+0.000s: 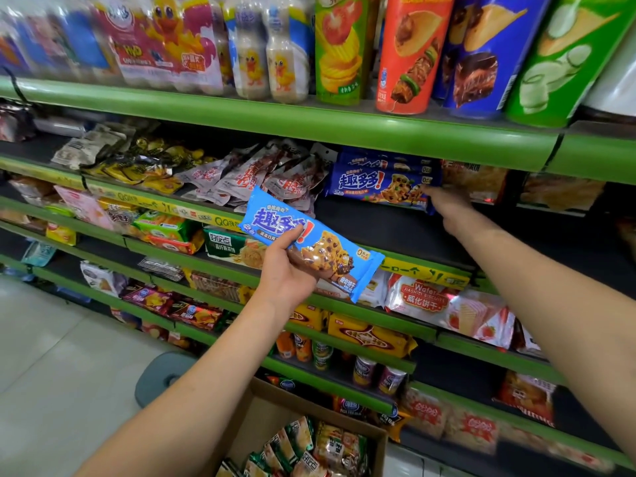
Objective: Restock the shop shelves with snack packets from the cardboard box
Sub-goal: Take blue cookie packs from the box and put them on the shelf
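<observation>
My left hand grips a light blue chocolate-chip cookie packet in the air, tilted, in front of the green shelves. My right hand reaches onto the second shelf and holds the right end of a dark blue cookie packet that lies on the shelf under two more of the same kind. An open cardboard box stands on the floor at the bottom middle, with several green and yellow snack packets inside.
Tall crisp tubes and bottled drinks fill the top shelf. White and red packets lie left of the dark blue ones. Wafer packs, biscuits and cans line the lower shelves. A grey stool stands beside the box.
</observation>
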A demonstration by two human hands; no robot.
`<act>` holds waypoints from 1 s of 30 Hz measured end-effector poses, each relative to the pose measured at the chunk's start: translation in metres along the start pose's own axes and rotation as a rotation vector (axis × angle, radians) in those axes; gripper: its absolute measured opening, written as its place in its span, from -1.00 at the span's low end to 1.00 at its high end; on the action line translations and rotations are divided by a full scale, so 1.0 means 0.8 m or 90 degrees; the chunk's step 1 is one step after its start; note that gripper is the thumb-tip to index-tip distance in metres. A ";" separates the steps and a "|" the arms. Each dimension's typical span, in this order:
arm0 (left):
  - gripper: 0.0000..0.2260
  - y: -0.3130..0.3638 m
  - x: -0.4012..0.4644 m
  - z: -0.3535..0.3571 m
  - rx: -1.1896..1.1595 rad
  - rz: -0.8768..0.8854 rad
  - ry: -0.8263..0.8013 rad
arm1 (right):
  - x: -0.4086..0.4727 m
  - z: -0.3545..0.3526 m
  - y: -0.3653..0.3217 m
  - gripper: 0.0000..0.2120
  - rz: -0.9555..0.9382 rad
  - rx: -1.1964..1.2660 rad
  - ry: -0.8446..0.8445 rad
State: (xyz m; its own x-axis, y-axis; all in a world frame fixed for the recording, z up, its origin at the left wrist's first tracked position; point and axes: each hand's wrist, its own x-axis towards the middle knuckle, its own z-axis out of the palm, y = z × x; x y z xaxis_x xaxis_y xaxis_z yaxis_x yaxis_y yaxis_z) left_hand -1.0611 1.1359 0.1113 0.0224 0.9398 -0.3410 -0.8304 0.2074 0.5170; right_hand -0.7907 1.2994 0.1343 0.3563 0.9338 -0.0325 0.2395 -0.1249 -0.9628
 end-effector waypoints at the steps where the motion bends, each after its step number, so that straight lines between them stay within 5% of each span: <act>1: -0.85 0.001 0.000 0.000 0.000 -0.001 0.001 | 0.001 0.001 -0.002 -0.57 0.005 -0.005 -0.001; 12: -0.73 0.009 -0.006 -0.004 -0.015 0.003 0.024 | 0.008 -0.009 -0.007 -0.63 0.029 0.005 -0.061; 30: -0.77 0.004 -0.003 0.001 -0.007 -0.002 0.005 | 0.008 0.008 0.003 -0.67 0.001 -0.099 0.000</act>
State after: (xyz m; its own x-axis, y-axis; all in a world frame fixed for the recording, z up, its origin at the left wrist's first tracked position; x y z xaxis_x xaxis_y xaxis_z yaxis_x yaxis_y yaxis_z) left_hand -1.0631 1.1343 0.1146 0.0212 0.9371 -0.3485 -0.8362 0.2077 0.5075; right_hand -0.7938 1.3073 0.1303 0.3561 0.9338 -0.0337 0.3755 -0.1760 -0.9099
